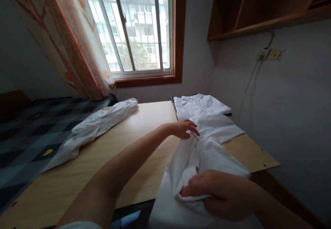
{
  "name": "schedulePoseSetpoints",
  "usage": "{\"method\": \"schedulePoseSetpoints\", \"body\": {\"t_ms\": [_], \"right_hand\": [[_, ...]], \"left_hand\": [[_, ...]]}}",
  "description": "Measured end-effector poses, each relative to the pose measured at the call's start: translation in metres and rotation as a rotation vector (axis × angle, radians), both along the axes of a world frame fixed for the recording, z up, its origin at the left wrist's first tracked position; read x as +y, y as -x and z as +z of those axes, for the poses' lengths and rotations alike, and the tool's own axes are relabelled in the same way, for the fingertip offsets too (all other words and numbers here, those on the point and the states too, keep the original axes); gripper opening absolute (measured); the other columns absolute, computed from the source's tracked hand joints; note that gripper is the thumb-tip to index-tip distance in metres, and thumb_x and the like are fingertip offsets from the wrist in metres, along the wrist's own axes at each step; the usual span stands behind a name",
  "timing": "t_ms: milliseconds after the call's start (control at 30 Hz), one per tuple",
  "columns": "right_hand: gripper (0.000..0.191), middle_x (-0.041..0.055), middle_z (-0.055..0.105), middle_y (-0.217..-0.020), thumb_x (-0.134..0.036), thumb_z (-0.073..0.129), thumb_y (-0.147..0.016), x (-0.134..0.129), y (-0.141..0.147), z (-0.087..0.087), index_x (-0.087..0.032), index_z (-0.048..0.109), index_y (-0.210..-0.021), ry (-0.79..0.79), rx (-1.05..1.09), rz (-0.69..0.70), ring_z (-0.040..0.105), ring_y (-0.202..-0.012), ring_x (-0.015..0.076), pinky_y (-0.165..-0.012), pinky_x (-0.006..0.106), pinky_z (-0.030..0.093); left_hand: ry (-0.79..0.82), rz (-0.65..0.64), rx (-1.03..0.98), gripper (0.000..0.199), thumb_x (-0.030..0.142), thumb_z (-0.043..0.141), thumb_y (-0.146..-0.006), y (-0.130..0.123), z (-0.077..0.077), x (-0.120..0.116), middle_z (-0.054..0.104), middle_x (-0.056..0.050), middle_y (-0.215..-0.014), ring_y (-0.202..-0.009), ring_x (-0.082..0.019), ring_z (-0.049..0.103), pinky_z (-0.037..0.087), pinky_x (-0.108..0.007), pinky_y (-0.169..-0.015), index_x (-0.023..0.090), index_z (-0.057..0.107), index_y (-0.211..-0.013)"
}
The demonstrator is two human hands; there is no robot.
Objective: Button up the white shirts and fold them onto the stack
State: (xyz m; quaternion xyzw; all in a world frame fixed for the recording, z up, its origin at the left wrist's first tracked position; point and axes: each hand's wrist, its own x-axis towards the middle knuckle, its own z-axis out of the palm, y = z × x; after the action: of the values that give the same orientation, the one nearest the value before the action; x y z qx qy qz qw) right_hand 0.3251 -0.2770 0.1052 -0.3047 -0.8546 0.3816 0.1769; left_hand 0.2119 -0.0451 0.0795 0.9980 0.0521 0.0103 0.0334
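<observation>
A white garment [214, 156] lies over the right side of the wooden board, and its near part hangs past the front edge. My left hand [184, 129] is over the garment's upper part, fingers apart and bent downward; whether the fingertips touch the cloth is unclear. Nearer to me, my right hand [219, 194] grips a folded edge of the same garment between thumb and fingers. Behind it, a folded white shirt [201, 103] rests on the board with dark cloth showing beneath.
Another white garment [103, 120] lies along the left edge of the wooden board [144, 118]. Beyond it is a dark checked bed cover [31, 132]. A curtain [74, 39], window and wall stand behind; a shelf [248, 29] and socket [275, 54] are at right.
</observation>
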Motion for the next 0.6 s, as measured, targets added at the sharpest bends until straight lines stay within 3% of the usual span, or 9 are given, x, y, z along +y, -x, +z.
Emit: {"method": "schedulePoseSetpoints", "body": {"t_ms": [100,200,333,467,600], "right_hand": [[0.058,0.0078,0.074,-0.109,-0.011,0.044,-0.072,-0.007,-0.007,0.005,-0.018,0.069,-0.124,0.017,0.067,0.086,0.068,-0.099,0.0183,-0.09,0.027,0.05],[0.05,0.0094,0.075,-0.103,-0.013,0.044,-0.079,-0.014,-0.012,0.01,-0.015,0.07,-0.122,0.015,0.132,0.129,0.069,-0.094,0.0176,-0.085,0.024,0.05],[0.041,0.0111,0.075,-0.097,-0.025,0.043,-0.093,-0.028,-0.019,0.014,-0.016,0.07,-0.121,-0.006,0.161,0.111,0.07,-0.089,0.0176,-0.083,0.024,0.051],[0.043,0.0113,0.074,-0.088,-0.04,0.037,-0.1,-0.051,-0.039,0.011,-0.025,0.074,-0.115,-0.049,0.172,-0.07,0.071,-0.086,0.0197,-0.08,0.025,0.053],[0.038,0.0113,0.074,-0.085,-0.039,0.041,-0.098,-0.067,-0.076,0.004,-0.033,0.075,-0.112,-0.121,0.185,-0.172,0.072,-0.083,0.0238,-0.074,0.029,0.057]], "left_hand": [[0.026,-0.108,-0.006,0.043,0.005,0.052,-0.083,0.003,-0.011,-0.025,0.065,0.0,-0.133,-0.13,-0.02,0.049,0.035,-0.036,-0.112,0.028,0.072,-0.114],[-0.103,-0.162,-0.028,0.042,0.011,0.06,-0.081,0.009,-0.026,-0.047,0.063,-0.003,-0.135,-0.133,-0.027,0.045,0.028,-0.046,-0.116,0.026,0.068,-0.119],[-0.245,-0.178,-0.055,0.027,0.018,0.058,-0.087,0.019,-0.036,-0.065,0.068,-0.011,-0.114,-0.113,-0.026,0.056,0.038,-0.043,-0.106,0.02,0.066,-0.113],[-0.26,-0.103,-0.078,0.014,0.018,0.058,-0.086,0.039,-0.018,-0.074,0.067,-0.01,-0.093,-0.096,-0.025,0.057,0.044,-0.038,-0.095,0.018,0.062,-0.1],[-0.126,0.145,-0.115,0.022,0.016,0.063,-0.08,0.09,0.005,-0.079,0.068,-0.007,-0.096,-0.098,-0.023,0.058,0.046,-0.033,-0.091,0.019,0.061,-0.101]]}}
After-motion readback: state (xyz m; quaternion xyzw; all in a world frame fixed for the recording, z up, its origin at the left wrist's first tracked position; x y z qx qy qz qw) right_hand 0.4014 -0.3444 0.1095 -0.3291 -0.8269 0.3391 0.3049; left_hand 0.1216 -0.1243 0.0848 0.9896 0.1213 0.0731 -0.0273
